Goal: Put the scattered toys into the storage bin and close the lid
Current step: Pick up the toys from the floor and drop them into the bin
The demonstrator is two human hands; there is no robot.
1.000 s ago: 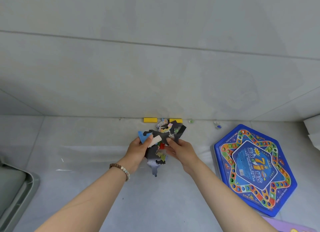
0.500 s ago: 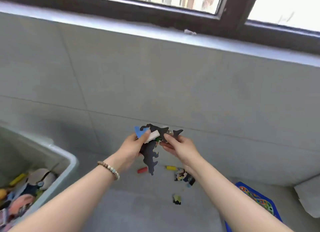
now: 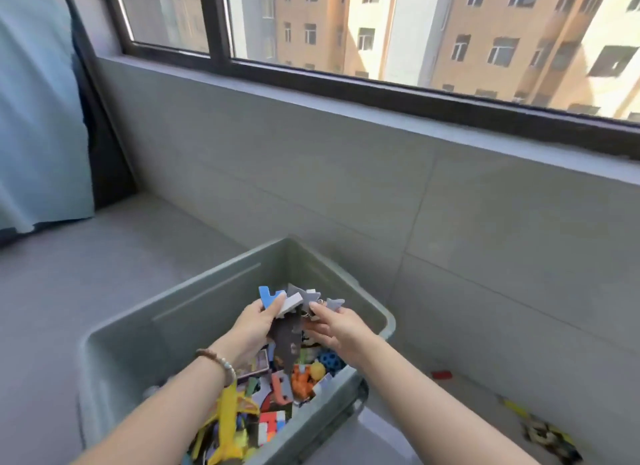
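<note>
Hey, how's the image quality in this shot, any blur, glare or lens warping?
Head view: even daylight, no harsh glare; the dark window frame bends slightly from wide-angle warping; the loose toys on the floor at lower right are motion-smeared; the flat foam puzzle pieces and grey-green plastic storage bin are fairly sharp.

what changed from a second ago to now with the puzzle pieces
The left grip and right grip lifted the bundle of puzzle pieces off the floor by the wall and carried it left, over the open storage bin. Unchanged: both still hold the bundle, and nothing has been let go.
</note>
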